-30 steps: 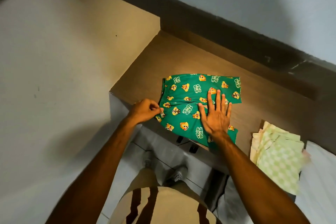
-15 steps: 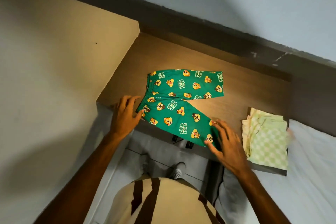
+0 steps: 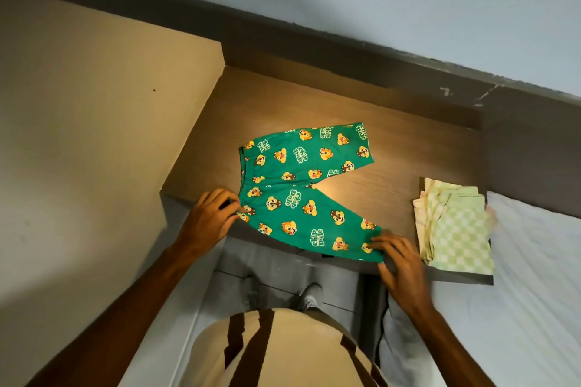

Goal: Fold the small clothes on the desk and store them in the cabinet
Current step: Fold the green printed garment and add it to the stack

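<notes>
Spread flat in a V on the brown wooden desk (image 3: 361, 97), small green cartoon-print cotton trousers (image 3: 301, 195): left hand (image 3: 210, 217) pinching the waistband corner, right hand (image 3: 399, 261) gripping the near leg's hem with fingers curled, likely to fold leg onto leg.

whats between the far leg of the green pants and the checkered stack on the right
In the head view, only bare wooden desk lies between the far leg of the green patterned pants and the folded green checkered stack.
</notes>
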